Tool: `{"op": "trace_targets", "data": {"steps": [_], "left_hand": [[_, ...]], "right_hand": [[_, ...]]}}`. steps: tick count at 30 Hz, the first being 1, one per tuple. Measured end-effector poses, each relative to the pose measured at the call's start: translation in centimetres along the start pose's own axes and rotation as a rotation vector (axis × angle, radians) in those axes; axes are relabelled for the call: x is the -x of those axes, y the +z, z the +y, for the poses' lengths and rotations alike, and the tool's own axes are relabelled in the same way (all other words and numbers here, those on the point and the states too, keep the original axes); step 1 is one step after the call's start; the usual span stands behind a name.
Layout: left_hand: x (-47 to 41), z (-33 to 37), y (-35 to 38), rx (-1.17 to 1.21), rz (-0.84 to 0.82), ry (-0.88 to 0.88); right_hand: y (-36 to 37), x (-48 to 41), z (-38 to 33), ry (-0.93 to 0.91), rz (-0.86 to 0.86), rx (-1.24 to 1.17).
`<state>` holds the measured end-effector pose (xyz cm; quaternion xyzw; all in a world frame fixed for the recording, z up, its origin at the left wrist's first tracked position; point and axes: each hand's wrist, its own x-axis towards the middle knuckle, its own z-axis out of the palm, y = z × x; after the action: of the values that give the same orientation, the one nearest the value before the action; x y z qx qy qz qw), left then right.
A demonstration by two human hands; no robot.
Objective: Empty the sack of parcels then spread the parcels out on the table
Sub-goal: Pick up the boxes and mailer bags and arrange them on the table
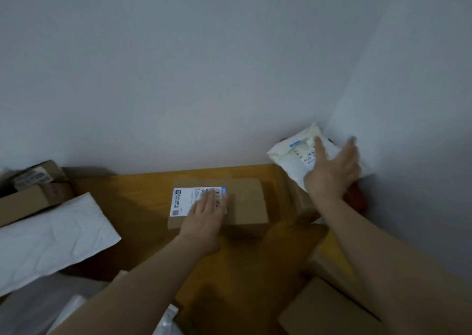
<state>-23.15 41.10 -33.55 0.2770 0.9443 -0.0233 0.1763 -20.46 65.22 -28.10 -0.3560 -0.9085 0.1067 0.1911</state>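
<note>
2 hands on parcels, wooden tabletop [143, 207].
Left hand [207, 216] flat on labelled cardboard box [245, 201]; right hand [332, 172] splayed open against white bag parcel [287, 157].

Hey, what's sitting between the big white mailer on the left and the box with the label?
Nothing. In the head view, only a bare stretch of table separates the mailer from the box.
</note>
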Motion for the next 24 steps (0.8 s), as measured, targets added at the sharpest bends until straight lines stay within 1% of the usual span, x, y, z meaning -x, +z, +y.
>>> {"op": "trace_targets", "data": {"steps": [1,2,3,4,5,6,7,8,9,11,13,15,18,20,22,24], "left_hand": [[0.4,-0.6,0.2,-0.025,0.001,-0.077],[0.7,-1.3,0.2,-0.070,0.001,-0.127],[0.9,-1.9,0.3,-0.112,0.004,-0.152],[1.1,-2.4,0.2,-0.119,0.012,-0.161],[1.1,-2.9,0.2,-0.092,0.019,-0.164],[0.9,-3.2,0.1,-0.051,0.028,-0.164],[0.5,-3.4,0.0,-0.017,0.039,-0.164],[0.0,-3.6,-0.3,0.005,0.054,-0.168],[-0.6,-3.9,-0.5,0.022,0.073,-0.173],[-1.6,-4.2,-1.2,0.061,0.124,-0.201],[-2.4,-4.1,-1.6,0.129,0.186,-0.235],[-2.8,-3.8,-2.0,0.173,0.230,-0.251],[-2.3,-3.7,-2.4,0.101,0.235,-0.272],[-1.3,-4.5,-3.0,0.036,0.175,-0.320],[0.2,-5.6,-3.4,-0.003,0.033,-0.387],[2.3,-6.9,-3.8,0.011,-0.109,-0.444]], "right_hand": [[0.6,0.6,-1.2,-0.192,0.010,-0.005],[1.2,1.3,-2.6,-0.381,-0.064,-0.022],[1.9,2.0,-4.0,-0.532,-0.221,-0.028],[2.9,2.7,-5.2,-0.628,-0.422,-0.018],[3.8,3.5,-6.2,-0.658,-0.628,0.010],[4.7,4.1,-7.0,-0.648,-0.806,0.066],[5.6,4.6,-7.6,-0.638,-0.924,0.143],[6.4,5.0,-7.9,-0.655,-0.976,0.229],[7.2,5.2,-8.1,-0.678,-0.974,0.312],[7.7,5.2,-8.2,-0.678,-0.860,0.421],[7.7,4.8,-8.5,-0.604,-0.727,0.530],[7.5,4.7,-8.9,-0.515,-0.642,0.659],[7.1,4.8,-9.4,-0.509,-0.573,0.822],[6.6,5.2,-10.0,-0.582,-0.553,0.877],[6.0,5.8,-10.8,-0.648,-0.559,0.846],[5.4,6.7,-12.3,-0.617,-0.574,0.656]]}}
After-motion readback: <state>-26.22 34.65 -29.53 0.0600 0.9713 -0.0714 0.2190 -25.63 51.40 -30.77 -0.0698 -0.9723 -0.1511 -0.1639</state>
